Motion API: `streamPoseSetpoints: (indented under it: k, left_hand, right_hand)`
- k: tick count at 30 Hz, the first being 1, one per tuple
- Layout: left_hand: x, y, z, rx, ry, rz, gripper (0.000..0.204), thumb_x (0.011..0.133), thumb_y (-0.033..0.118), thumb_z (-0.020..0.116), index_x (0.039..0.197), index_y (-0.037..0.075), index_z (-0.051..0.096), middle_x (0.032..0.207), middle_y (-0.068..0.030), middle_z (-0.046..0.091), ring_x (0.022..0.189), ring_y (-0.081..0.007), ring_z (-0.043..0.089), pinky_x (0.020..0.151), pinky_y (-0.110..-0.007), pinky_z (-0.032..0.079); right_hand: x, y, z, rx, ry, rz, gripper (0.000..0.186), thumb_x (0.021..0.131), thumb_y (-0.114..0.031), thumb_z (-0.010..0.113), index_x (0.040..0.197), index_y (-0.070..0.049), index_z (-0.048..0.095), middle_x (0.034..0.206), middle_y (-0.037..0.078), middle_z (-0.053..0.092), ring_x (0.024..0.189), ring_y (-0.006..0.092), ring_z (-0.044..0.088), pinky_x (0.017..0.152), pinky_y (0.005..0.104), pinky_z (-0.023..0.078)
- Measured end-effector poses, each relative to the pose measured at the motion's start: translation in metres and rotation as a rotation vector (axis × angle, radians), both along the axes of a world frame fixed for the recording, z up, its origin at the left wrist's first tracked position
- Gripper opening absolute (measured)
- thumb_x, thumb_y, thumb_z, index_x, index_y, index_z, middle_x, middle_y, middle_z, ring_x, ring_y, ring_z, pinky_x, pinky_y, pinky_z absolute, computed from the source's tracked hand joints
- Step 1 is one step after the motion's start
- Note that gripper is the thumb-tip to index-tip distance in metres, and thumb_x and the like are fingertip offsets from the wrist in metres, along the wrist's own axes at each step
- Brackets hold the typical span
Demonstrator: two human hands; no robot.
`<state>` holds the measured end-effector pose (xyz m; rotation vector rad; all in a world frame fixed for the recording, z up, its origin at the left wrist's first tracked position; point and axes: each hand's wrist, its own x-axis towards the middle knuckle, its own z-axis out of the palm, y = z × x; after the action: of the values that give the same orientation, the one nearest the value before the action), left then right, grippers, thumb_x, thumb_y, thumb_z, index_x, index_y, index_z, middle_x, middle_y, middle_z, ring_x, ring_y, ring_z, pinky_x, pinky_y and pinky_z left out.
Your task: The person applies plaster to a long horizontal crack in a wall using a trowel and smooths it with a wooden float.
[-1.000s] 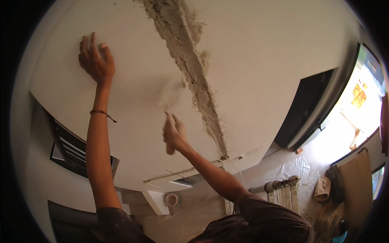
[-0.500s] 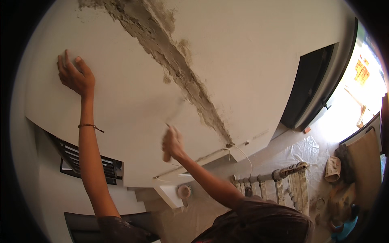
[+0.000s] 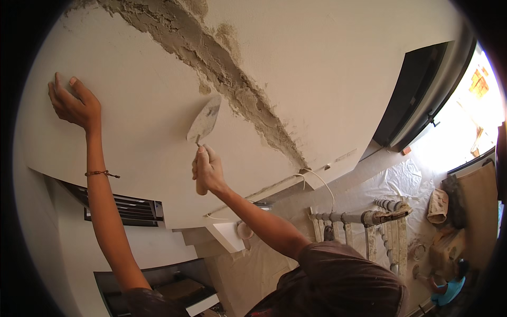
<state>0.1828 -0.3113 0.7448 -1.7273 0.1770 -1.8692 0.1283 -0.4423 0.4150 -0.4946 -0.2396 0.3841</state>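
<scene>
A pointing trowel [image 3: 205, 120] with a pale, smeared metal blade is in my right hand [image 3: 210, 171]. My fingers wrap its handle, and the blade tilts up beside the left edge of a rough strip of grey mortar [image 3: 232, 74]. That strip runs slantwise across the white wall [image 3: 137, 105], from the upper left down to the lower middle. My left hand [image 3: 78, 103] is raised against the wall at the far left, fingers apart and slightly bent, holding nothing. Whether its palm touches the surface is hidden.
A worn ladder [image 3: 369, 219] stands at lower right over plastic sheeting [image 3: 398, 177]. White cables [image 3: 325, 185] hang from the mortar's lower end. A bucket [image 3: 244, 230] sits below. Another person [image 3: 449, 290] in blue is at lower right, near a sack [image 3: 437, 206]. A dark door [image 3: 409, 100] stands right.
My right hand has drawn the trowel left and up from the mortar's edge, and the blade now shows sharply. The left hand sits further left in view; the whole view has shifted somewhat.
</scene>
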Motion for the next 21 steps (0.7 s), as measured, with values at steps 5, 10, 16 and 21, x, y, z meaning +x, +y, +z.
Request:
streamPoseSetpoints:
  k: [5,10,16,21]
  left_hand:
    - [0.012,-0.008,0.004,-0.01,0.01,-0.017,0.055,0.104,0.048,0.04,0.142,0.009,0.05,0.146,-0.0253,0.045,0.137,-0.0384,0.042,0.107,-0.055,0.035]
    - [0.001,0.003,0.002,-0.004,0.023,-0.024,0.056,0.103,0.048,0.041,0.141,0.009,0.052,0.146,-0.025,0.045,0.137,-0.0387,0.042,0.108,-0.055,0.035]
    - [0.016,-0.011,0.009,-0.002,0.011,-0.058,0.055,0.103,0.047,0.042,0.141,0.009,0.052,0.146,-0.024,0.045,0.137,-0.0379,0.043,0.107,-0.055,0.035]
    - [0.004,-0.002,0.003,-0.003,0.002,-0.011,0.054,0.104,0.047,0.041,0.142,0.011,0.052,0.146,-0.0228,0.045,0.137,-0.0373,0.043,0.107,-0.054,0.035]
  right_hand:
    - [-0.023,-0.019,-0.098,-0.106,0.596,0.126,0.034,0.104,-0.045,0.044,0.093,-0.013,0.048,0.067,0.001,0.049,0.05,0.0108,0.049,0.042,0.0288,0.046]
    - [-0.016,-0.037,-0.006,-0.128,0.1,0.172,0.032,0.106,-0.042,0.043,0.094,-0.012,0.046,0.067,0.002,0.049,0.05,0.0121,0.049,0.045,0.0316,0.048]
    - [-0.006,-0.031,-0.063,0.047,0.379,0.356,0.036,0.102,-0.051,0.047,0.09,-0.018,0.047,0.065,-0.001,0.048,0.049,0.0136,0.048,0.046,0.0305,0.045]
    - [-0.043,-0.058,-0.068,-0.154,0.449,0.294,0.036,0.101,-0.052,0.049,0.091,-0.017,0.048,0.065,0.0,0.048,0.051,0.0137,0.05,0.047,0.031,0.047]
